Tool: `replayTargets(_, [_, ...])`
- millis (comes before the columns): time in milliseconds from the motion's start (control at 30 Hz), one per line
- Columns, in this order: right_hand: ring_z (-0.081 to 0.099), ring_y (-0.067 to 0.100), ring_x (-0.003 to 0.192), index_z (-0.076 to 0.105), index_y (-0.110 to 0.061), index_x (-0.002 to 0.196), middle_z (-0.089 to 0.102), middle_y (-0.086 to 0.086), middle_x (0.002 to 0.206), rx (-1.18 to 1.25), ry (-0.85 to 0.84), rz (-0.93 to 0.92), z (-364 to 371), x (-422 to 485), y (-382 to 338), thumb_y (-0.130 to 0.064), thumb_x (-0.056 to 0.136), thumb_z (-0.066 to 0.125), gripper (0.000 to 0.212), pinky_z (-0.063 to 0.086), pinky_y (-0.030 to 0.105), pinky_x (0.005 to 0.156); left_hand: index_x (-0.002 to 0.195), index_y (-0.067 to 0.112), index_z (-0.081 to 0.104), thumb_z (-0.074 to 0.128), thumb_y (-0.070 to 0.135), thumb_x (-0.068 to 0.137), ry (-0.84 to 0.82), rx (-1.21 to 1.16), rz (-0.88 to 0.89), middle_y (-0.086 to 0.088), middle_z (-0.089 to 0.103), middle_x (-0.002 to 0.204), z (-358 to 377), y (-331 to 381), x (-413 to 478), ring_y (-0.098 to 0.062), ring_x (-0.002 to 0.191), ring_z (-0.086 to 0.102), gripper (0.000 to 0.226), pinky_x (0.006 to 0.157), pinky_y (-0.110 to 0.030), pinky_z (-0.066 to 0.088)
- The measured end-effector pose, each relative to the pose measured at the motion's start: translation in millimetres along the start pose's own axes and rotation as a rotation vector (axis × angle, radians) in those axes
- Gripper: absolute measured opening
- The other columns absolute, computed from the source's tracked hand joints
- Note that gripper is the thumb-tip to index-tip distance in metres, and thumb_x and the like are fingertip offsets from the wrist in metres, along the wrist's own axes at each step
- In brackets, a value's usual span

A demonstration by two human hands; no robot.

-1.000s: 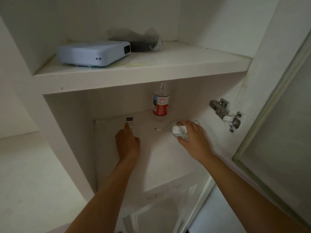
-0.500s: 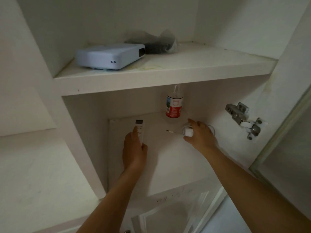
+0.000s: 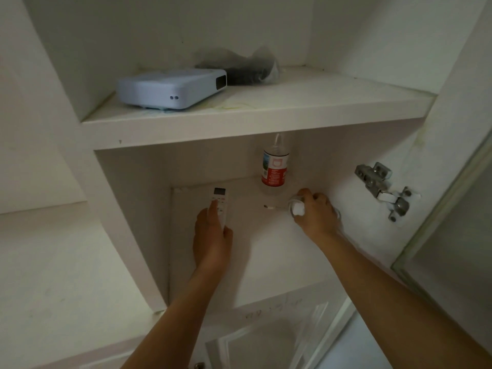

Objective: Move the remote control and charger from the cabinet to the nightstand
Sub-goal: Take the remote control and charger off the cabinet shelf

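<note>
Both my hands reach into the lower compartment of a white cabinet [image 3: 239, 262]. My left hand [image 3: 211, 235] grips a white remote control [image 3: 221, 202] with a small dark screen at its far end; my fingers wrap its lower half. My right hand [image 3: 316, 214] is closed around a white charger [image 3: 296, 207] with a coiled white cable. The cable's plug end [image 3: 269, 207] sticks out to the left on the shelf floor. The nightstand is not in view.
A plastic bottle [image 3: 275, 166] with a red and white label stands at the back, between my hands. On the upper shelf [image 3: 266, 115] sit a white projector [image 3: 170, 89] and a dark bundle in clear plastic [image 3: 247, 67]. The cabinet door [image 3: 452, 249] hangs open on the right by a metal hinge [image 3: 380, 190].
My left hand has closed around the remote control, more of which now shows beyond my fingers. My right hand stays wrapped on the charger. The view has shifted left.
</note>
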State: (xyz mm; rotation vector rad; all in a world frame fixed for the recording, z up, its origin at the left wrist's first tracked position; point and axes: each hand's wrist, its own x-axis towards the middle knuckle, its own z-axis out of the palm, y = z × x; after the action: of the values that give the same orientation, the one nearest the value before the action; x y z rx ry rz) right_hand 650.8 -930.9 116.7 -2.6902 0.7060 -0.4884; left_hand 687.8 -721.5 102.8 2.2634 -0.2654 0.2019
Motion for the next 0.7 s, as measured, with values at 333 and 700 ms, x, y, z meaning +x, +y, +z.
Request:
replayTargets(333, [0.047, 0.035, 0.110, 0.046, -0.014, 0.119, 0.052, 0.019, 0.118, -0.011, 0.058, -0.022, -6, -17, 3, -0.019, 0.076, 0.068, 0.049, 0.044, 0.040, 0.082, 0.141, 0.016, 0.022, 0.048, 0.008, 0.088, 0.013, -0.028, -0.002, -0.014, 0.029, 0.145, -6, 0, -12, -0.030, 0.130, 0.034, 0.060, 0.102, -0.038, 0.035])
replayTargets(700, [0.054, 0.032, 0.102, 0.046, -0.015, 0.117, 0.050, 0.014, 0.120, 0.184, 0.158, -0.051, -27, -64, -3, -0.010, 0.076, 0.067, 0.047, 0.046, 0.037, 0.074, 0.138, 0.013, 0.028, 0.051, 0.007, 0.085, 0.054, -0.027, 0.018, -0.017, 0.034, 0.141, -10, 13, -44, -0.033, 0.126, 0.039, 0.058, 0.098, -0.043, 0.040])
